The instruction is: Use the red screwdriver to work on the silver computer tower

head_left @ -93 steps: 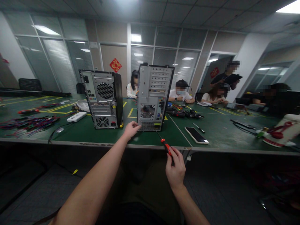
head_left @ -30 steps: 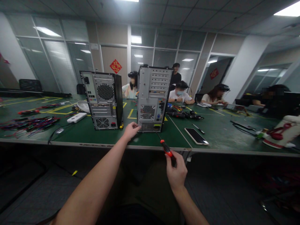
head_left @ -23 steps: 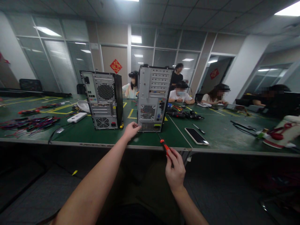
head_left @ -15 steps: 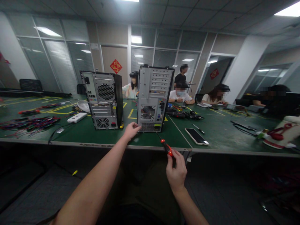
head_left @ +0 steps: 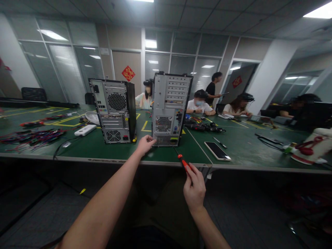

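Note:
A computer tower (head_left: 166, 103) stands upright on the green table with its grey rear panel facing me. My left hand (head_left: 145, 145) grips its lower left corner, fingers bent against the edge. In my right hand (head_left: 195, 186), the fingers are closed around the red and black handle of a screwdriver (head_left: 184, 162). Its thin shaft points up and left, and the tip meets the bottom edge of the rear panel, near the right corner. Whether the tip sits in a screw is too small to tell. A second computer tower (head_left: 114, 110) stands to the left.
A phone (head_left: 217, 150) and a pen-like tool (head_left: 220, 142) lie to the right. Bundled wires (head_left: 33, 136) and a white power bank-like box (head_left: 85, 130) lie to the left. Black cables (head_left: 207, 127) sit behind the tower. Several people sit or stand across the table.
The screwdriver handle has turned, showing more red, and my right fingers have shifted slightly on it. My left hand and both towers stay put. The standing person in the background has moved right.

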`<state>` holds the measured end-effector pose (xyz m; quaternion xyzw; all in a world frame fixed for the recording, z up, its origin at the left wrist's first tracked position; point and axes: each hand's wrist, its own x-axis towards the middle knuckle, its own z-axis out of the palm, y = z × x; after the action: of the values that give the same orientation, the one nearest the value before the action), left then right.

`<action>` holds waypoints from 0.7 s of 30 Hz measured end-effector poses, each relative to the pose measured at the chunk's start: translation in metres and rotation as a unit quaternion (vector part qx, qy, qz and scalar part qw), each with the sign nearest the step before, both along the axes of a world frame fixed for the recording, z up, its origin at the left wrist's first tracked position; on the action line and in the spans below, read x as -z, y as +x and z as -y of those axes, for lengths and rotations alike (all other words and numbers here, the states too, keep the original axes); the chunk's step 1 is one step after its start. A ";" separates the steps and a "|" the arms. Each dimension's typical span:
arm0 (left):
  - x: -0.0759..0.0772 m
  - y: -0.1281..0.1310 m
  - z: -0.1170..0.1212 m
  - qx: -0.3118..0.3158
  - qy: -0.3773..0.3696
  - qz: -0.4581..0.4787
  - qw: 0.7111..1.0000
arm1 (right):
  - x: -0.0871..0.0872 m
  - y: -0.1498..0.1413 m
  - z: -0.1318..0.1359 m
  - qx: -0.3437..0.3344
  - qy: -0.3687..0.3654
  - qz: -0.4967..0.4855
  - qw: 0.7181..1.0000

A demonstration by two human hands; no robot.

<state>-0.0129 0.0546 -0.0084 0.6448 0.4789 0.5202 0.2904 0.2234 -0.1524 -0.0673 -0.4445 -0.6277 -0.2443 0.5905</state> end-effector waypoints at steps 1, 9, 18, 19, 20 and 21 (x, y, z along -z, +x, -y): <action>-0.001 0.000 0.001 -0.003 0.000 -0.001 1.000 | -0.001 0.000 0.000 0.003 -0.001 -0.006 1.000; -0.005 0.000 0.006 -0.005 -0.001 -0.004 1.000 | -0.007 -0.002 0.004 0.006 -0.034 -0.055 0.998; -0.005 0.001 0.005 -0.002 -0.006 0.002 1.000 | -0.001 -0.003 0.001 0.000 -0.011 0.006 1.000; -0.005 0.001 0.005 -0.002 -0.006 0.004 1.000 | -0.001 -0.003 0.001 0.001 -0.010 0.008 1.000; -0.005 0.001 0.005 -0.002 -0.006 0.005 1.000 | -0.001 -0.003 0.001 0.002 -0.009 0.004 1.000; -0.005 0.001 0.005 -0.002 -0.005 0.006 1.000 | -0.002 -0.003 0.001 0.004 -0.009 -0.004 1.000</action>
<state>-0.0122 0.0493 -0.0034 0.6390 0.4810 0.5223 0.2959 0.2203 -0.1533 -0.0656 -0.4532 -0.6256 -0.2392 0.5883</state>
